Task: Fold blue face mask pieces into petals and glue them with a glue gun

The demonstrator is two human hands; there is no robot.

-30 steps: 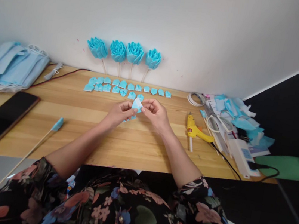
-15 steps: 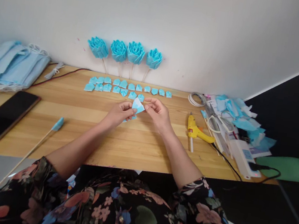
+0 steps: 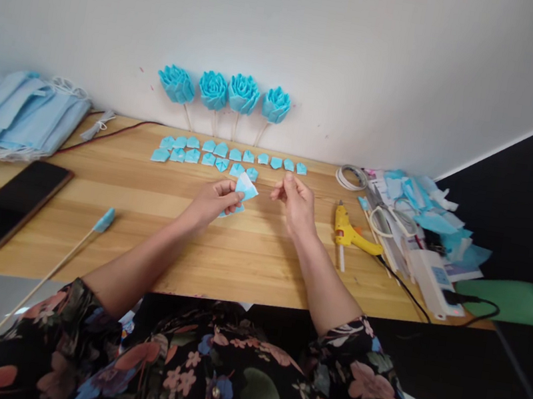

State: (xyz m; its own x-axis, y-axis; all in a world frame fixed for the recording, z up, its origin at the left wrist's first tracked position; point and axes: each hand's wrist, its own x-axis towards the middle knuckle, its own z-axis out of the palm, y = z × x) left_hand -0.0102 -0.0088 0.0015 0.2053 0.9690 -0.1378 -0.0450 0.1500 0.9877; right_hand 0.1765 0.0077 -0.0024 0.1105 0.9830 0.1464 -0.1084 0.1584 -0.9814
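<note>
My left hand [image 3: 215, 203] pinches a small light-blue and white fabric piece [image 3: 247, 187] between thumb and fingers, above the middle of the table. A bit of blue cloth also shows below the fingers. To the right, my right hand [image 3: 296, 205] is held apart from the piece, thumb and fingertips pressed together; I cannot make out anything between them. Just beyond my hands, folded blue petals [image 3: 222, 164] lie in two rows. Behind these, several blue fabric roses [image 3: 244, 95] on thin sticks lean against the wall.
On the left are a pile of face masks [image 3: 17, 113], a black phone [image 3: 7, 204] and a stick with a blue tip [image 3: 104, 220] jutting over the front edge. To the right lie a yellow glue gun [image 3: 352, 235], a tape roll [image 3: 351, 177], scissors, fabric scraps [image 3: 442, 207] and a power strip [image 3: 435, 283].
My right hand has moved away from the fabric piece, to the right, with its fingertips drawn together. My left hand still holds the piece in about the same spot.
</note>
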